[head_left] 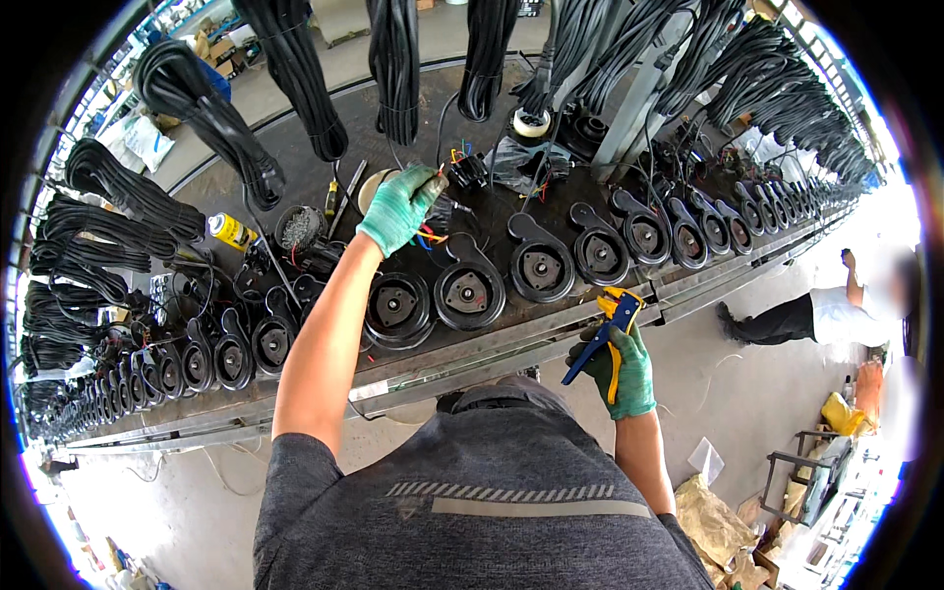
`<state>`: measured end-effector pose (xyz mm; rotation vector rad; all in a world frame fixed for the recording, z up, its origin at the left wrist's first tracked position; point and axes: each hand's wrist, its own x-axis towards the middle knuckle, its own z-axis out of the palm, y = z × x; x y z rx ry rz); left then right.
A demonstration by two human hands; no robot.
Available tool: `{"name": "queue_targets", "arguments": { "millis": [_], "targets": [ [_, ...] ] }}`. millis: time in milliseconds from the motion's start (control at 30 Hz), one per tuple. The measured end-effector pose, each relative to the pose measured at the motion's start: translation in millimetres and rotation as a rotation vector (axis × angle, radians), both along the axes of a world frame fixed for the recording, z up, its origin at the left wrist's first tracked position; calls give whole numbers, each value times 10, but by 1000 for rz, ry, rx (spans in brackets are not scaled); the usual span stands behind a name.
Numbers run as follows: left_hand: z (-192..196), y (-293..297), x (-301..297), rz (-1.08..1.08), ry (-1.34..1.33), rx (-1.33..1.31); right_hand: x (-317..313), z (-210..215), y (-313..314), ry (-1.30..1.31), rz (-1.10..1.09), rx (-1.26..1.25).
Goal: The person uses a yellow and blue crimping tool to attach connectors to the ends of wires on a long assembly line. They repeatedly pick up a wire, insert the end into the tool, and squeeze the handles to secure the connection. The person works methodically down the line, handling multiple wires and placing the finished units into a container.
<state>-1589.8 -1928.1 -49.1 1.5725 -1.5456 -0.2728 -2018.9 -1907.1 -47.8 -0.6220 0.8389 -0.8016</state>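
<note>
My left hand [398, 208], in a green glove, reaches over the bench with its fingertips pinched on a thin cable [441, 147] that hangs from above. A bit of red-orange wire shows at the fingertips. Just below that hand, coloured wires [429, 236] stick out above a round black housing [469, 295]. My right hand [629, 376], also in a green glove, is closed around the handles of a blue and yellow wire stripper [608, 339]. The tool is held in front of the bench edge, its yellow head pointing up and away from me.
Round black housings [542, 267] line the front of the dark bench [413, 84]. Bundled black cables [393, 88] hang above it. A yellow spray can [232, 232], a screwdriver [331, 197], a tape roll [531, 123] and a metal post [639, 108] stand or lie behind. Another person [836, 313] is at the right.
</note>
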Motion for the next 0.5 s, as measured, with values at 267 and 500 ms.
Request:
{"name": "queue_targets", "arguments": {
  "millis": [267, 500],
  "targets": [
    [-131, -544, -33, 88, -513, 774, -463, -194, -637, -48, 17, 85],
    [-947, -1616, 147, 242, -147, 685, -792, -452, -871, 39, -58, 156]
  ]
}}
